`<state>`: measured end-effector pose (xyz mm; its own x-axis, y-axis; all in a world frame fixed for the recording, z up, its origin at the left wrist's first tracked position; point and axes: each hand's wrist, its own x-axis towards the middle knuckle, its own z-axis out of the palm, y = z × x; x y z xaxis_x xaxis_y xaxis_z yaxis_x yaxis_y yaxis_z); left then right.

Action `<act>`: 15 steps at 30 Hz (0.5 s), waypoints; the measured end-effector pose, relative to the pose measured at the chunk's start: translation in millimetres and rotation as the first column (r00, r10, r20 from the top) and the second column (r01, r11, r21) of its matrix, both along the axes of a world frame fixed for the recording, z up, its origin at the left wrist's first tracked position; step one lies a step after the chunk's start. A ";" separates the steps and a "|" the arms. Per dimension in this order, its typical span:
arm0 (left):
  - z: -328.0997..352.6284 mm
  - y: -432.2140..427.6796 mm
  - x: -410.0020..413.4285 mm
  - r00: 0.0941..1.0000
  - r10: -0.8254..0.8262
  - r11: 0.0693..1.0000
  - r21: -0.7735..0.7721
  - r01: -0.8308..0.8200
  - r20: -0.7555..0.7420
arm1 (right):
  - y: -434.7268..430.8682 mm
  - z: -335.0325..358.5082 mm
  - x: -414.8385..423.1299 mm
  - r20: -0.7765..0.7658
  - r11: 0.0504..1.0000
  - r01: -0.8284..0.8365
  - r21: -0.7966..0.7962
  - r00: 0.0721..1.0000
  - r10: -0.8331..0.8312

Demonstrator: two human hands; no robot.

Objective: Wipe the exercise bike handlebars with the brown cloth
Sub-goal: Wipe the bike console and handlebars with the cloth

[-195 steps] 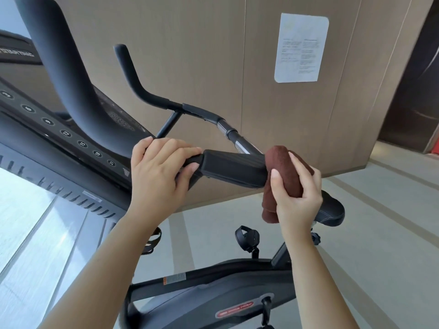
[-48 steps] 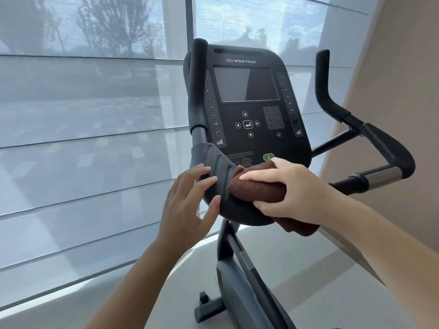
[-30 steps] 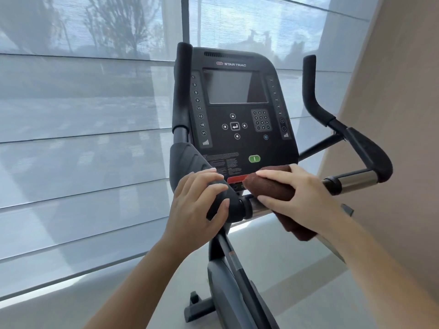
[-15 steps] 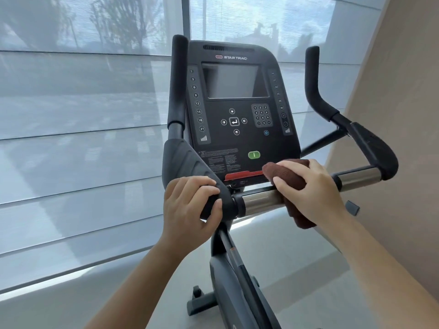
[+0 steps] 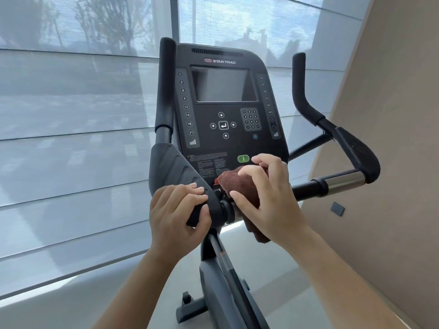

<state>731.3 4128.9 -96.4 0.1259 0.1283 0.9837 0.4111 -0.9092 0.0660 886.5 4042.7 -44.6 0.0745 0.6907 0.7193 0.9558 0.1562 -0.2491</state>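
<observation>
The black exercise bike handlebars (image 5: 356, 153) frame the console, joined by a crossbar with a chrome sleeve (image 5: 343, 182). My left hand (image 5: 175, 214) grips the near end of the left handlebar pad (image 5: 173, 169). The brown cloth (image 5: 237, 184) is draped over the crossbar right beside that pad, with its tail hanging below the bar. My right hand (image 5: 270, 203) arches over the cloth, thumb against its front and the index and middle fingers lifted slightly off it. The bar under the cloth is hidden.
The black console (image 5: 223, 103), with a screen, a keypad and a green button, stands just behind my hands. A beige wall (image 5: 392, 115) runs close on the right, and blinds cover the windows on the left. The bike frame (image 5: 223, 288) drops to the floor below.
My right hand slid the cloth left along the crossbar, from mid-bar to against the left pad, and its fingers have loosened. My left hand stays gripping the left pad.
</observation>
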 end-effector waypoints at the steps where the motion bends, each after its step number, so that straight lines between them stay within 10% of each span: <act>1: -0.2 0.1 0.2 1.000 -0.005 1.000 -0.002 0.005 0.000 | 0.0 -1.7 -1.0 0.037 0.997 0.000 0.074 0.999 -0.003; 15: -0.9 -2.5 -3.1 0.999 0.005 1.000 -0.018 -0.006 -0.042 | 11.5 -4.3 -5.7 0.137 0.998 -0.062 0.013 0.989 0.059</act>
<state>728.1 4126.4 -97.3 0.1659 0.1467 0.9752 0.4186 -0.9058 0.0651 880.8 4054.1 -48.9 -0.0666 0.6781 0.7319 0.9693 0.2179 -0.1137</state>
